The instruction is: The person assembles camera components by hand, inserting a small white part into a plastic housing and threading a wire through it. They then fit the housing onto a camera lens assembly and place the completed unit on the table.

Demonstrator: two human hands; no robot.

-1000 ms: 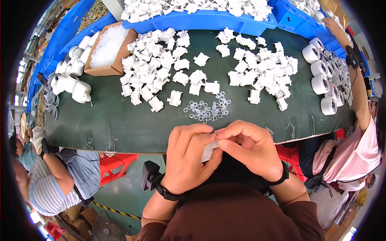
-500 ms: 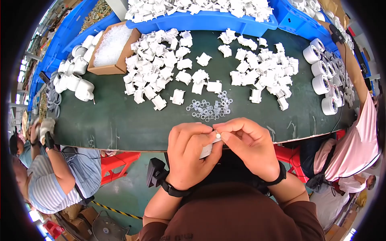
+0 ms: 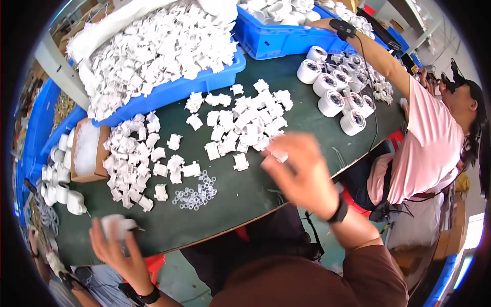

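Note:
My left hand (image 3: pixel 118 254) reaches over the table's front left, fingers spread. At its fingertips is a blurred white rounded housing (image 3: pixel 116 225) with a dark end; the fingers do not look closed round it. My right hand (image 3: pixel 303 176), smeared by motion, hovers by the near right edge of a pile of small white plastic brackets (image 3: pixel 250 123). Something whitish shows by its thumb and forefinger, too blurred to name. Between the hands lie many small translucent rings (image 3: pixel 197 192), with a second pile of white brackets (image 3: pixel 128 163) behind them to the left.
A blue bin (image 3: pixel 169 92) heaped with white brackets stands at the back. To its right is another blue bin (image 3: pixel 271 41). White round units (image 3: pixel 332 102) stand near a person in pink (image 3: pixel 424 138) at right. A cardboard box (image 3: pixel 89 151) and white housings (image 3: pixel 60 176) sit left.
My hands have parted from the small white piece they worked on together. The left has swung out left, the right forward and right toward the brackets. The view has turned rightward.

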